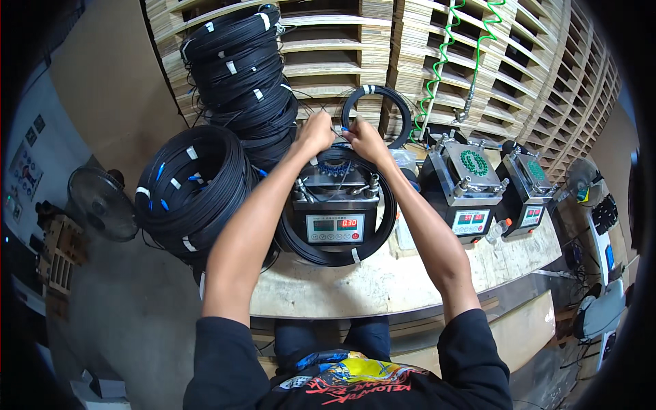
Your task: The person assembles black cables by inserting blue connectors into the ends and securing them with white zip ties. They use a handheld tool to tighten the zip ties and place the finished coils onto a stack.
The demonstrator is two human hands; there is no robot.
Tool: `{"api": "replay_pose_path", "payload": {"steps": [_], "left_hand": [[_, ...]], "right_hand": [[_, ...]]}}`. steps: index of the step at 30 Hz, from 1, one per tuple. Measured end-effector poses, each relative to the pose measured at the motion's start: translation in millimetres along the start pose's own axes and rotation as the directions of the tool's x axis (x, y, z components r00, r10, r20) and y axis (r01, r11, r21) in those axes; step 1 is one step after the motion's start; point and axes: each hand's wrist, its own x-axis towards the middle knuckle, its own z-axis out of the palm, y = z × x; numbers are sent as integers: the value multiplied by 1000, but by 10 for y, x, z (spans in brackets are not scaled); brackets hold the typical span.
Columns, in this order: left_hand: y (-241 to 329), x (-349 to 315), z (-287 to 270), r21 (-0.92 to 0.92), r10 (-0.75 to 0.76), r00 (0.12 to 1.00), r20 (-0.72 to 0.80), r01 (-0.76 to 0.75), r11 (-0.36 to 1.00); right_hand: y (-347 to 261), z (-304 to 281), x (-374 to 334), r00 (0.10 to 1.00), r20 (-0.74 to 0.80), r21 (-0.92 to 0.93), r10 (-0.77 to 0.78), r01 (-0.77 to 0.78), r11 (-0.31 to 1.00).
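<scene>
Both my arms reach over a machine with a metal top and a red digital display (335, 229). My left hand (316, 132) is closed beside the machine's far edge, thin dark strands rising by its fingers; what it grips is hidden. Just to the right, my right hand (365, 142) pinches a small blue connector (346, 129) between thumb and finger. The two hands are close together. A black cable coil (355, 255) with white tape loops around the machine's front. Blue pieces ring the machine's top plate (333, 169), partly hidden behind my hands.
Stacked black cable coils (236, 82) and a wide coil pile (195, 184) stand at the left. Another coil (404, 116) leans on the pallets (328, 58). Two similar machines (468, 181) with green pieces sit rightward on the table (328, 290). Green air hoses (437, 75) hang behind; a fan (102, 201) stands left.
</scene>
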Motion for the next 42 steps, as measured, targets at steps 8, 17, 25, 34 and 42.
{"api": "replay_pose_path", "payload": {"steps": [8,17,25,34,42], "left_hand": [[69,-1427,155,52,141,838,-528,-134,990],[-346,-2398,629,-255,-68,885,-461,-58,965],[-843,-2647,836,-301,-66,881,-468,-88,950],[-996,-2496,773,-420,-155,954,-258,34,907],[-1029,-2398,762,-212,-155,959,-238,104,972]], "right_hand": [[-665,-84,-1297,834,-342,-414,-434,281,866],[-370,159,-2151,908,-301,-328,-291,188,926],[-110,109,-2310,818,-552,283,161,3,959],[250,-196,-1917,954,-264,-217,142,-202,955],[76,-454,-1809,967,-86,-355,241,-256,899]]}}
